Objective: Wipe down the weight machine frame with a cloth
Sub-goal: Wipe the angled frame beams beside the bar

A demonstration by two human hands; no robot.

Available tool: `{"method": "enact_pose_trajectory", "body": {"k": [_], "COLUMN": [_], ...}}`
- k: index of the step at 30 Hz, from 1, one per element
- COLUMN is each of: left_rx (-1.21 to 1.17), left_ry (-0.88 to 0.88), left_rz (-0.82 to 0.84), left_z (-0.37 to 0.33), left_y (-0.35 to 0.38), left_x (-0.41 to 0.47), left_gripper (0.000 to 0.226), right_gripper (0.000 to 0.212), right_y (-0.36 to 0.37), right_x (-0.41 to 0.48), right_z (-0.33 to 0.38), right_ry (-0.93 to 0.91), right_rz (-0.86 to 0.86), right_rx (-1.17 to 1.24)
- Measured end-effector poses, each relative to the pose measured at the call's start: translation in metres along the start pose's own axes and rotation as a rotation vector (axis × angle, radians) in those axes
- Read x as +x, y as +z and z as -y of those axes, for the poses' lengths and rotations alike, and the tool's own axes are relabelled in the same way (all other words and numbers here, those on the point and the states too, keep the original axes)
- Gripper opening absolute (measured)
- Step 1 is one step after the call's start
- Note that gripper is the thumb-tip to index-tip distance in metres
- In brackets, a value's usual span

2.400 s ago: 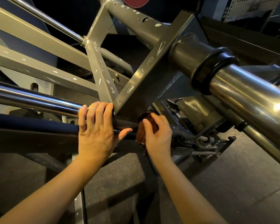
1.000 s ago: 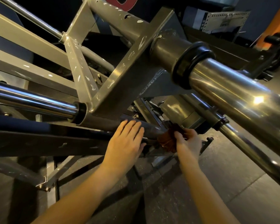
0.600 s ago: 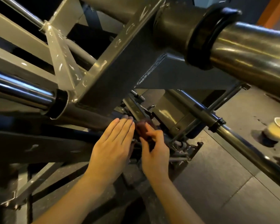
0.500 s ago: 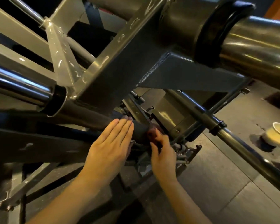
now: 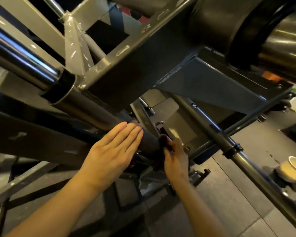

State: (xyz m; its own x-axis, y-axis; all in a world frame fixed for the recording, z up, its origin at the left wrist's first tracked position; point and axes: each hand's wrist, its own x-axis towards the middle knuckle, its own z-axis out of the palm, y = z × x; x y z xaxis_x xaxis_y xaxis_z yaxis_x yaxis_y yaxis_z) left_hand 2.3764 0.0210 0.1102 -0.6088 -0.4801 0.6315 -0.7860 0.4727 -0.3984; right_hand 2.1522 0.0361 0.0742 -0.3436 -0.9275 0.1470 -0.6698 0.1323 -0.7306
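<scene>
The grey weight machine frame [image 5: 126,53] fills the upper view, with a dark tube [image 5: 92,110] running down to the right from a chrome bar. My left hand [image 5: 113,151] lies flat with straight fingers on that tube. Just to its right, my right hand [image 5: 175,158] grips a dark reddish-brown cloth [image 5: 163,140] against the tube's lower end. Most of the cloth is hidden behind the fingers and the tube.
A thick chrome sleeve with a black collar [image 5: 246,31] hangs close overhead at the upper right. A thin dark rod [image 5: 232,149] slants down to the right. A pale bowl [image 5: 292,168] stands on the dark rubber floor [image 5: 229,211] at the right.
My right hand with the cloth has slid further right and down along the tube. My left hand stays flat on the tube. The camera has dipped lower under the frame.
</scene>
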Motion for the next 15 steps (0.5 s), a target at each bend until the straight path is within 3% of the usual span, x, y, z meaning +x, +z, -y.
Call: {"method": "enact_pose_trajectory", "body": {"k": [4,9,12,15], "left_rx": [-0.050,-0.057,-0.026,-0.027], "left_ry": [0.006,-0.021,-0.093,-0.124], "left_rz": [0.021,-0.050,-0.091,-0.105], "left_z": [0.004,0.000,-0.009,-0.017], "left_y": [-0.005,-0.002,0.006,0.012], "left_x": [0.002,0.005,0.005,0.004], "left_gripper": [0.072,0.057,0.055,0.056], "right_gripper": [0.025,0.026,0.040,0.050], "right_y": [-0.006,-0.001,-0.002,-0.004], "right_x": [0.006,-0.014,0.000,0.010], "right_z": [0.008,0.022,-0.028,-0.095], "right_ry": [0.111,-0.154,-0.217,-0.110], "right_rz": [-0.069,-0.070,-0.070,-0.021], "right_rx": [0.054,0.266,0.109,0.011]}}
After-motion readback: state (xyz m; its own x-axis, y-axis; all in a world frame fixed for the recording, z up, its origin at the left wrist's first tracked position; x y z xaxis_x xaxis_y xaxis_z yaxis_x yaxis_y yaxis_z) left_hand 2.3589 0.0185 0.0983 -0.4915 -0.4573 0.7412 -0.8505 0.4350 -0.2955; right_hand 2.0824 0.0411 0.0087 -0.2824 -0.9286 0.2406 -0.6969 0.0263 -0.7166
